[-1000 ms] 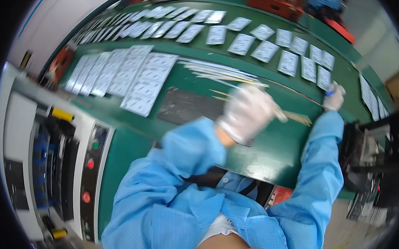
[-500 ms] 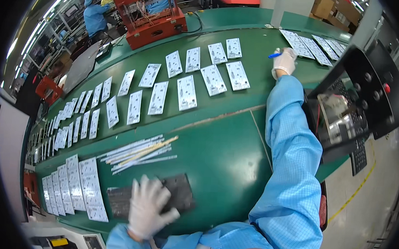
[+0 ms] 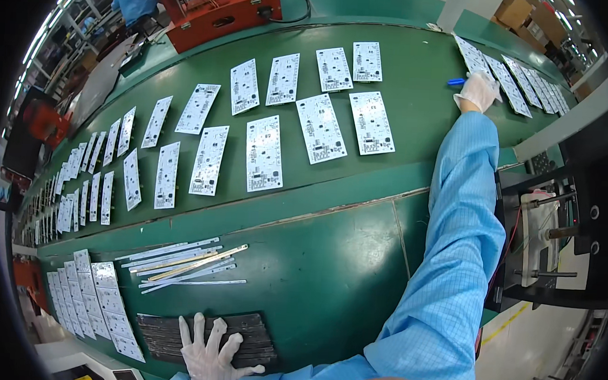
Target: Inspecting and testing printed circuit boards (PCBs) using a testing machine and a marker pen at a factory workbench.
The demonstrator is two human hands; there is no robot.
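My right hand [image 3: 479,91], in a white glove, is stretched out to the far right. Its fingers are closed around a blue pen [image 3: 456,82], whose blue end sticks out to the left. The same hand is at the near end of a white circuit board panel [image 3: 470,55]; its fingertips are partly hidden, so whether they grip the panel too is unclear. My left hand [image 3: 213,354], also gloved, lies with spread fingers on a black, ridged slab [image 3: 252,328] at the near edge of the bench. It grips nothing.
Rows of single white circuit boards [image 3: 264,153] cover the far green bench [image 3: 403,126]. Thin white and yellowish strips [image 3: 190,263] lie beyond the slab. Larger board panels [image 3: 116,304] lean at near left. A red machine [image 3: 224,14] stands behind, a black fixture [image 3: 556,231] at right.
My right hand has moved right with the pen, up to the board panel. My left hand has settled on the black slab with fingers spread. The whole view has shifted.
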